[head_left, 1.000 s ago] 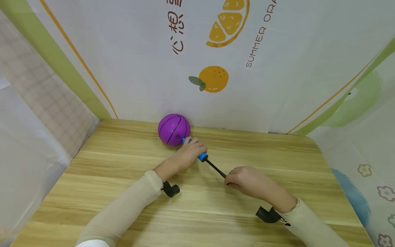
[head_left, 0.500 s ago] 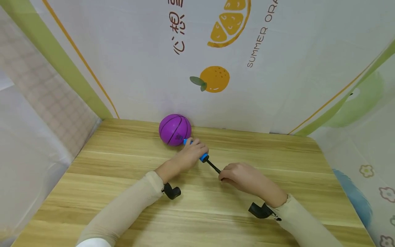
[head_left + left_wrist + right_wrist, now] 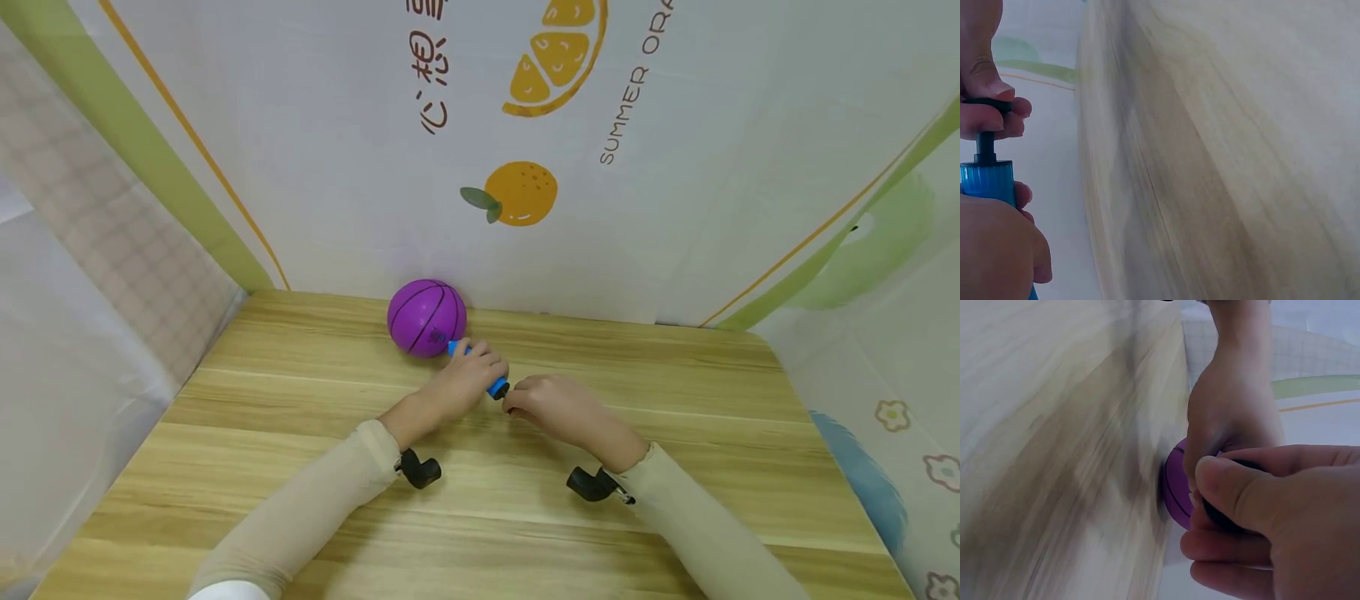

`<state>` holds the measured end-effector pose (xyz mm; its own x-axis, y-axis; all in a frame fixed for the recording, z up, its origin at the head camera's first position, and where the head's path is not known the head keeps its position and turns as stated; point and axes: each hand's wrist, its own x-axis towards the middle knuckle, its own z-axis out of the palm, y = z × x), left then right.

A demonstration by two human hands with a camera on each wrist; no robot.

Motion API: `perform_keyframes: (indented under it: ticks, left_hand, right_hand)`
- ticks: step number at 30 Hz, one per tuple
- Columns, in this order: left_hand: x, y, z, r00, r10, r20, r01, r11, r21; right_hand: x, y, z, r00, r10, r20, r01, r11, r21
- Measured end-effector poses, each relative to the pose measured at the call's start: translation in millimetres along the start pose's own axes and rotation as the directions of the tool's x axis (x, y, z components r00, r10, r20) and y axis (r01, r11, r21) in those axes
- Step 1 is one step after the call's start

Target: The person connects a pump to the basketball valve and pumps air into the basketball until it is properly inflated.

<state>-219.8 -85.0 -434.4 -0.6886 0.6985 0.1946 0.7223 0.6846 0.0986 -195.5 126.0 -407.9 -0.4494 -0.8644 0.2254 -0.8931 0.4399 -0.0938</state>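
Observation:
A blue hand pump [image 3: 988, 181] with a black rod and handle slants across the middle of the head view. Its far end meets the lower right of a purple ball [image 3: 426, 317] with black seam lines; whether a needle sits in the ball is hidden. My left hand [image 3: 467, 379] wraps around the blue barrel. My right hand [image 3: 558, 408] pinches the black handle [image 3: 985, 103] between thumb and fingers, close to the barrel's near end. Only a short length of the rod shows in the left wrist view.
The wooden table [image 3: 450, 533] lies under both forearms. A white curtain [image 3: 337, 167] printed with oranges and lettering hangs right behind the ball. Black wrist mounts [image 3: 420, 469] are strapped at both cuffs.
My right hand has moved up and left toward my left hand, pushing the pump's rod into the barrel. The left hand and the ball have hardly moved.

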Motion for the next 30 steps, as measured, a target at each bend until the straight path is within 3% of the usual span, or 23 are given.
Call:
perform_keyframes:
  ticks: [9, 23, 30]
  left_hand:
    - [-0.8, -2.8, -3.1, 0.999, 0.015, 0.028, -0.014, 1.000, -0.023]
    - [-2.4, -9.0, -9.0, 1.000, 0.002, -0.002, -0.002, 1.000, -0.009]
    - [-1.9, -8.5, -12.2, 1.000, -0.008, 0.014, 0.008, 1.000, -0.012]
  right_hand:
    - [-4.3, -1.1, 3.6, 0.999, -0.047, -0.022, 0.046, 0.998, -0.029]
    - [-49.5, -12.1, -15.7, 0.996, -0.067, -0.051, 0.071, 0.994, 0.082]
    - [-57.6, -12.3, -19.6, 0.993, -0.080, -0.086, 0.089, 0.991, 0.102]
